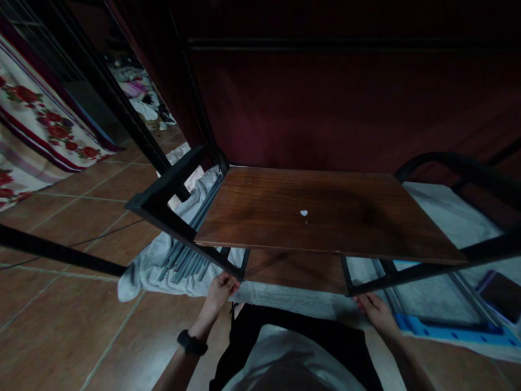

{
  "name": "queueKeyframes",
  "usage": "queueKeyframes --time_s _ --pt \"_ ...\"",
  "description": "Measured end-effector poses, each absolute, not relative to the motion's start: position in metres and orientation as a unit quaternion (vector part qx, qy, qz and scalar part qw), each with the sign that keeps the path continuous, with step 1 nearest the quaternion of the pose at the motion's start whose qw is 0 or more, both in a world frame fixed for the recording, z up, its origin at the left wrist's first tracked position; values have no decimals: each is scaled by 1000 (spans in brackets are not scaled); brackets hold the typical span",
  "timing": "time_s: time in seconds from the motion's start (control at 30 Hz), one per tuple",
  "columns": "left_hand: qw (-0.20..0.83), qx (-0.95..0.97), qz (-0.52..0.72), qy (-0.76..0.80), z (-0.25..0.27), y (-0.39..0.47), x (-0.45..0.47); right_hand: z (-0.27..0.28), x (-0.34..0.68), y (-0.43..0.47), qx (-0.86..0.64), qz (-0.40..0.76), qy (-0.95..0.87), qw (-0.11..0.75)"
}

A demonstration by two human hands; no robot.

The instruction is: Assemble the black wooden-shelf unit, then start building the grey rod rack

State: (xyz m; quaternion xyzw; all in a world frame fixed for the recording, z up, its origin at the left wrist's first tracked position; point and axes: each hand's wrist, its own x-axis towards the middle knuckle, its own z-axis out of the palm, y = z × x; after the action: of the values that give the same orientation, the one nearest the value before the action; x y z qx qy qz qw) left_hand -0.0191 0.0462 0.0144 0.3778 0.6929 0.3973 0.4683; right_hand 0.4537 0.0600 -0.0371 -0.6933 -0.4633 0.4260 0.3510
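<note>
Left hand point(222, 288): head view, lower left of centre, fingers closed on the bottom corner of the left black leg point(153, 202).
Right hand point(373, 307): lower right of centre, fingertips at the bottom corner of the right black leg point(376, 283); we cannot tell whether they grip.
Wooden board point(280, 209): centre, between both legs.
Metal rods point(188, 259): lower left, on our grey blanket point(133, 279).
Phone point(500, 296): right edge.

Beyond left hand point(222, 289) and right hand point(372, 307), board point(334, 212) between side frames point(148, 199); leftward, tubes point(186, 258) on blanket point(140, 278); rightward, phone point(500, 297).
</note>
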Motion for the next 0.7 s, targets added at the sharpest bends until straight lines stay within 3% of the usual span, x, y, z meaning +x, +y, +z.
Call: queueKeyframes --time_s 0.27,0.7 --pt "441 407 315 735 12 52 -21 -42 459 55 -674 414 -521 321" --pt "420 392 344 743 -16 56 -30 -56 460 63 -675 441 -513 295"
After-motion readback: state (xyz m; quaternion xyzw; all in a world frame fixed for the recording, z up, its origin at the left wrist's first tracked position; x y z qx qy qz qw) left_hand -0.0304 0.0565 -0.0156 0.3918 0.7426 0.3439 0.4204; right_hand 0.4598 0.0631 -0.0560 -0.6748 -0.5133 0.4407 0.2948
